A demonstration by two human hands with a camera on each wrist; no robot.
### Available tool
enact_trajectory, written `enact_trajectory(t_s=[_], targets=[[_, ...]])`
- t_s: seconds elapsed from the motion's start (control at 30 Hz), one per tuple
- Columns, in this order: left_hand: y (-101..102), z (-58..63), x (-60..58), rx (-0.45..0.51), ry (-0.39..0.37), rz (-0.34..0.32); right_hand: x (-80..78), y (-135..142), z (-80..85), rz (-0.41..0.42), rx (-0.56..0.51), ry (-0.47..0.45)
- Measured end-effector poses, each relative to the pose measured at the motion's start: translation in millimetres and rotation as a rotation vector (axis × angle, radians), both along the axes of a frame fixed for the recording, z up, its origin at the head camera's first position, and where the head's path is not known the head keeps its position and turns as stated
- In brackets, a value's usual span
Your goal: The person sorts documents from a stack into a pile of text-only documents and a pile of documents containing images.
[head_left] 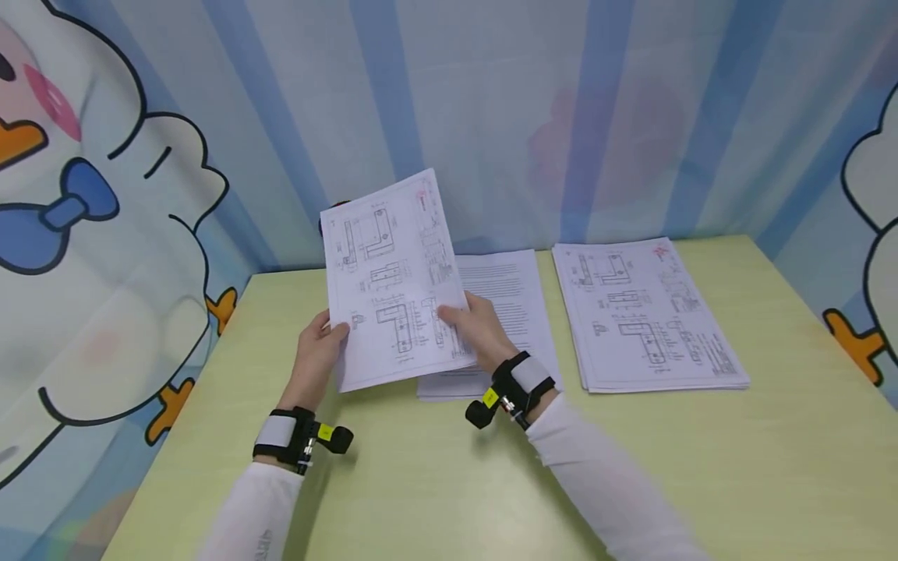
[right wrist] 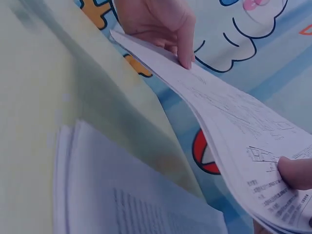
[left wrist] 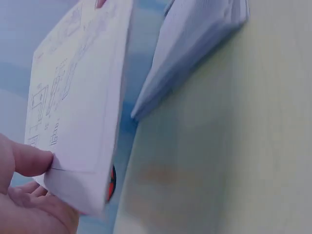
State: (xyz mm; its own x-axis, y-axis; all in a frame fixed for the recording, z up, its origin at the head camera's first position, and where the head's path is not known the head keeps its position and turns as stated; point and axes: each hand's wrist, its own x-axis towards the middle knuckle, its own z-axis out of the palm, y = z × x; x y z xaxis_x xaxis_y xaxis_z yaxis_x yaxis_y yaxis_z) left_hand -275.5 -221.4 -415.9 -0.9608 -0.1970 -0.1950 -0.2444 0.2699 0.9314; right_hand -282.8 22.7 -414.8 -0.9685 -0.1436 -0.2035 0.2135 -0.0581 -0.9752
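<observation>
Both hands hold a thin sheaf of drawing sheets [head_left: 393, 288] tilted up above the table. At its left edge the left hand [head_left: 319, 354] pinches the paper, thumb on the printed face and fingers behind. The right hand [head_left: 484, 331] grips the lower right side the same way, its thumb over the print. In the right wrist view the sheaf [right wrist: 214, 107] bends in a curve between the hands, and several layers show along its edge. Behind and below it lies a stack of text pages [head_left: 501, 288], partly covered by the sheaf and the right hand.
On the right of the pale yellow-green table [head_left: 807, 436] lies another stack of drawing sheets [head_left: 648, 319], its edges slightly uneven. A blue striped curtain [head_left: 491, 117] with cartoon figures stands right behind the table. Each wrist wears a black strap with a small camera.
</observation>
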Motion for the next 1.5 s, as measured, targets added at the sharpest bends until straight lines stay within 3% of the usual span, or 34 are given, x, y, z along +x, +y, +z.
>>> enact_trajectory(t_s=[0.27,0.43,0.77,1.0,1.23,1.5], targets=[[52.7,13.2,2.2,0.078,0.140,-0.220,0.8,69.1,18.2,-0.116,0.178,0.100],[96.8,13.2,1.8,0.111,0.094,-0.291,9.8,117.7,23.7,-0.180,0.335,0.181],[185.7,2.4,3.6,0.162,0.054,-0.477,24.7,216.7,19.1,-0.300,0.595,0.172],[232.0,-10.3,4.5,0.113,0.046,-0.496,37.6,262.2,12.1,-0.231,0.697,0.131],[270.8,-23.8,5.9,-0.021,0.048,-0.532,42.2,297.0,-0.4,-0.178,0.784,0.085],[288.8,-28.1,13.0,-0.183,-0.004,-0.542,44.2,308.4,-19.9,-0.193,0.945,0.082]])
